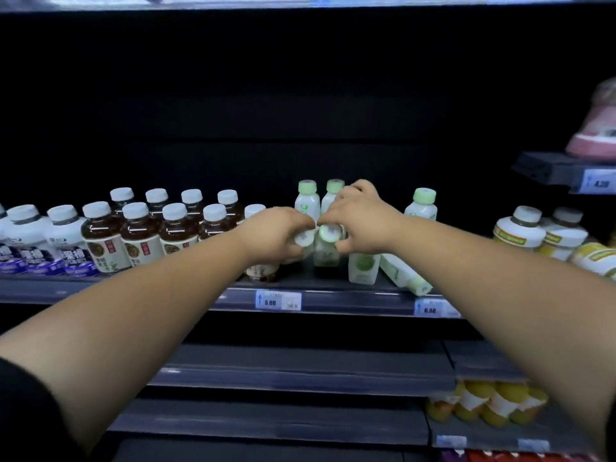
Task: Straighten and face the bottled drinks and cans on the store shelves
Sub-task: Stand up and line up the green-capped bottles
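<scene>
Both arms reach to the middle shelf. My left hand is closed around a brown tea bottle with a white cap, tilted toward me. My right hand grips a green-capped bottle, also tipped forward. The two bottles touch at their caps. Behind them stand two upright green-capped white bottles. Another green-capped bottle lies on its side at the shelf front, right of my right hand. Rows of brown tea bottles stand upright to the left.
Blue-labelled white bottles fill the far left. Yellow-labelled white jars stand at the right. A pink pack sits on a higher right shelf. Orange juice bottles occupy a lower shelf. Price tags hang on the shelf edge.
</scene>
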### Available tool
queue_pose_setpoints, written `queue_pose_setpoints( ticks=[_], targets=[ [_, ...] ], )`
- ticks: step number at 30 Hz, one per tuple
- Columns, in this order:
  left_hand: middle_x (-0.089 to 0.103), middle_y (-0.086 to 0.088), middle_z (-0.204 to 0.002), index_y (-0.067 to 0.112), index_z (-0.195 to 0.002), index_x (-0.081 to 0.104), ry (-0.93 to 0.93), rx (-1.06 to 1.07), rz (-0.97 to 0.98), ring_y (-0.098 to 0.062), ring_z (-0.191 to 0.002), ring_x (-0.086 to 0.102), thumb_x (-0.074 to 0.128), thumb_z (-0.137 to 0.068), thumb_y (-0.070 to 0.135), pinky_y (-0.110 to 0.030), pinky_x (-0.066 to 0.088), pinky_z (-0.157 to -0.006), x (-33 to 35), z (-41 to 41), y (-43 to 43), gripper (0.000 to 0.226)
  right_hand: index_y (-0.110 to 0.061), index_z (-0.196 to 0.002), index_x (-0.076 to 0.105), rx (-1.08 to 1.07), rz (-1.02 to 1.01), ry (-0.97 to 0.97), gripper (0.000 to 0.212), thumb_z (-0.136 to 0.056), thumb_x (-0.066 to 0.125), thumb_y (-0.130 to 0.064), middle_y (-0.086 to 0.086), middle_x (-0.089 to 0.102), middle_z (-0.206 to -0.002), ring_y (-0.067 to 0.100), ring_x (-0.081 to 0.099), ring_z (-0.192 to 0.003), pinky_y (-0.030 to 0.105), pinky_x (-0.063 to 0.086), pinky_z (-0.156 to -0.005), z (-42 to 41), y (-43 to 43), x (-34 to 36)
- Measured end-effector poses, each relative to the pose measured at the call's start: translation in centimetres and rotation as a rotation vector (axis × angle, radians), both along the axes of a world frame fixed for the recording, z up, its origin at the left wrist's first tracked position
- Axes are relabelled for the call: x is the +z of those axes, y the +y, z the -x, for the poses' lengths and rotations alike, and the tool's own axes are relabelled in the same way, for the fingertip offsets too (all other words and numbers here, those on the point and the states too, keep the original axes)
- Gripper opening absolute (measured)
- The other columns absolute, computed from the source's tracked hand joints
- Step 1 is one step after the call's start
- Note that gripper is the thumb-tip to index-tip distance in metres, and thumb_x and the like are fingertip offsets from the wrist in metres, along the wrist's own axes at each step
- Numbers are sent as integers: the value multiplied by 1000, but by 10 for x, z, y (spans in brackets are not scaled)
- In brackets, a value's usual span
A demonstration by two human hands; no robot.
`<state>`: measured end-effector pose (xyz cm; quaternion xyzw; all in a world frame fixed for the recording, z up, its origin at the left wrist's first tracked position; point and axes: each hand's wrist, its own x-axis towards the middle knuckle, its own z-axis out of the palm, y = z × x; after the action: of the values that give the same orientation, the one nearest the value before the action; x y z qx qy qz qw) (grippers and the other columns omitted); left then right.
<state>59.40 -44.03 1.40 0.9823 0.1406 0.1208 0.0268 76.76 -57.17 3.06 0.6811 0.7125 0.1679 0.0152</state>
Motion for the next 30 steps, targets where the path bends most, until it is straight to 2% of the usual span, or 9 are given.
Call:
queue_pose_setpoints(
  ticks=[3, 5, 10, 12, 14, 18, 21, 27, 30],
  targets=[
    [62, 7, -96, 28, -125, 59, 58, 20, -34, -16, -94, 56, 65, -86, 30, -40, 49, -83, 27, -8, 14, 40, -34, -111, 64, -43, 39, 34, 29, -82, 62, -40, -13, 56, -86, 16, 36, -117, 48, 5, -117, -11, 10, 23],
    [64, 9, -102, 31, -130, 58, 106, 36, -24, -16, -99, 57, 65, -88, 33, -36, 47, -89, 42, -13, 25, 43, -37, -122, 62, -87, 114, 58, 36, -86, 63, -41, -10, 55, -92, 15, 31, -125, 49, -3, -118, -17, 17, 36],
    [61, 8, -125, 30, -132, 59, 196, 17, 207, -9, -109, 56, 66, -90, 26, -27, 44, -96, 57, -25, 43, 43, -43, -132, 58, -199, 259, 176, 43, -89, 64, -40, -22, 50, -85, 16, 37, -121, 53, -4, -120, -27, 32, 50],
    [61, 10, -123, 32, -131, 60, 216, 4, 209, -8, -111, 55, 69, -88, 29, -26, 43, -96, 57, -31, 47, 45, -44, -131, 58, -236, 278, 218, 45, -87, 66, -46, -25, 48, -85, 14, 40, -114, 52, 1, -120, -27, 36, 51],
    [60, 12, -118, 34, -128, 62, 229, 8, 202, -9, -110, 55, 76, -82, 38, -25, 42, -92, 58, -36, 50, 48, -43, -131, 58, -255, 293, 245, 50, -84, 68, -56, -28, 45, -86, 11, 43, -107, 45, 15, -115, -23, 38, 52],
    [63, 12, -116, 36, -115, 66, 263, -23, 291, -8, -109, 57, 82, -77, 37, -29, 44, -95, 62, -40, 56, 41, -38, -118, 64, -237, 298, 380, 44, -79, 76, -53, -21, 53, -92, 11, 53, -98, 30, 37, -82, -22, 40, 54],
    [66, 13, -112, 30, -114, 67, 263, -67, 334, -3, -105, 58, 81, -79, 27, -20, 41, -87, 63, -40, 56, 38, -35, -111, 68, -211, 305, 464, 37, -77, 80, -46, -18, 58, -89, 3, 56, -85, 28, 42, -73, -23, 40, 53],
    [65, 13, -109, 37, -115, 66, 287, -70, 298, -6, -105, 59, 82, -76, 39, -28, 46, -93, 64, -44, 60, 42, -34, -118, 69, -245, 355, 576, 43, -78, 80, -48, -23, 58, -95, 1, 57, -93, 28, 45, -85, -26, 41, 58],
    [68, 12, -108, 34, -117, 67, 235, -66, 418, -4, -104, 62, 82, -75, 45, -26, 47, -95, 69, -45, 67, 46, -37, -114, 71, -277, 305, 662, 44, -76, 77, -57, -21, 65, -104, 5, 60, -106, 34, 49, -97, -35, 49, 63]
  ],
)
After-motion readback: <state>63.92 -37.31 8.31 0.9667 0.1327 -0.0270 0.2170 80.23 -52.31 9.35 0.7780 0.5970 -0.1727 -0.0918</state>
